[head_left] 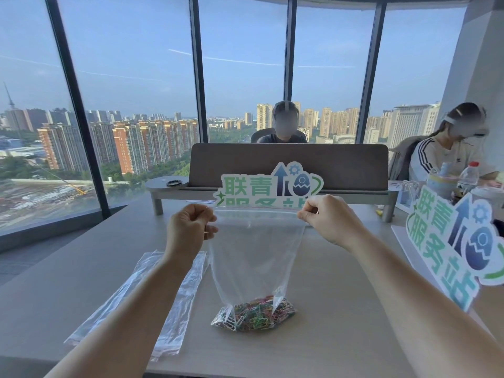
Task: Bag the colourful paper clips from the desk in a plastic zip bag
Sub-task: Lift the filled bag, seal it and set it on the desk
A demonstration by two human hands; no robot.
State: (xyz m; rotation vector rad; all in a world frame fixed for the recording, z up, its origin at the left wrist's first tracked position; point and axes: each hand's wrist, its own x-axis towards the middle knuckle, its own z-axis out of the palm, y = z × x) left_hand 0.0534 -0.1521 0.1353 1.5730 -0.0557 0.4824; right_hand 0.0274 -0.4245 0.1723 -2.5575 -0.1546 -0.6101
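1. your left hand (188, 227) pinches the left top corner of the clear plastic zip bag (256, 257), and your right hand (326, 218) pinches the right top corner; both have fingers curled onto the film, holding the bag upright and stretched between them.
2. the colourful wire paper clips (255, 313) sit heaped in the bag's bottom, which rests on the pale grey desk (341, 309). no loose clips show on the desk, so the step in hand looks like sealing.
3. keep the top edge taut and level, so the 2 zip tracks (256, 211) line up.
4. start at 1 corner and press the tracks together, sliding along to the other corner.
5. leave the weight on the desk; lifting could strain the thin film.
6. mind the spare clear bags (174, 304) lying flat on your left.
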